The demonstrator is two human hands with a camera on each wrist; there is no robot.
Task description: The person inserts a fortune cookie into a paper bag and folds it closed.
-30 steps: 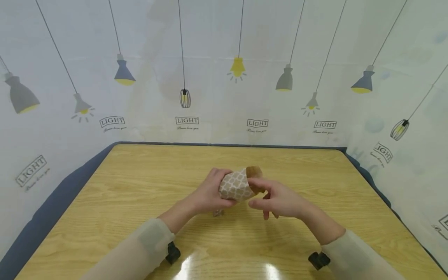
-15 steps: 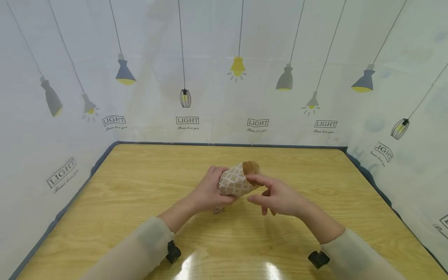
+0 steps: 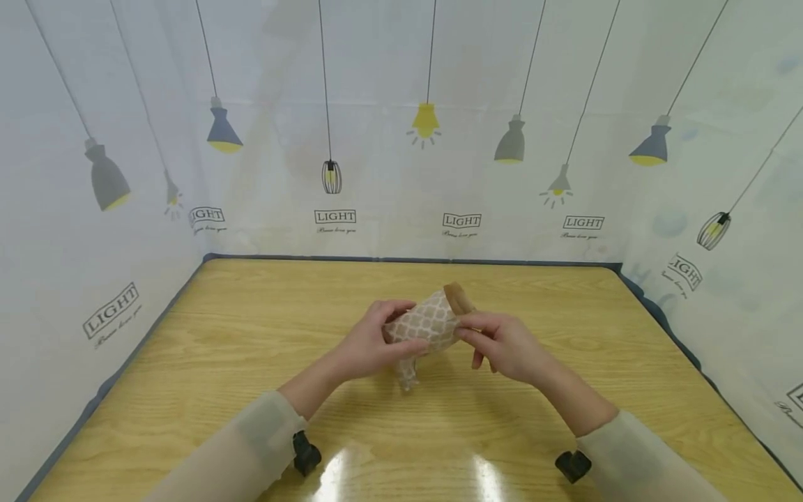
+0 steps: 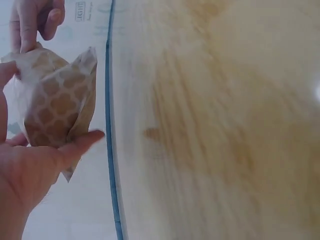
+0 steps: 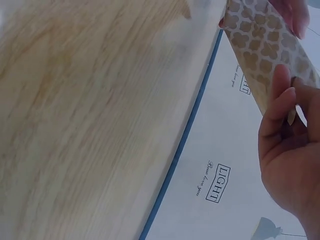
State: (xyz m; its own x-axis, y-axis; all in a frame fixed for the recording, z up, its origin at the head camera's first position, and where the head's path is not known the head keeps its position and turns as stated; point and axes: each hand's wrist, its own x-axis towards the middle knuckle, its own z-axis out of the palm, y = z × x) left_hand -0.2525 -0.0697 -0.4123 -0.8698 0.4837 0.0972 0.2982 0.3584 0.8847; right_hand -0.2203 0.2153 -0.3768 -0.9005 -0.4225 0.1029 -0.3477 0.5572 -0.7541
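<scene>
Patterned paper [image 3: 428, 322], below centre frame, is gripped by the left hand [image 3: 365, 346], apparently to steady it while the right hand [image 3: 509, 346] pinches its edge; I can't see inside.

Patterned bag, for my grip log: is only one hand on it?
No, the left hand grips the patterned bag and the right hand pinches it.

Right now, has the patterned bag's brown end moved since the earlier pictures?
Yes, slightly: in the head view, the patterned bag's brown end now appears farther up the picture, nearer the table's back edge.
</scene>
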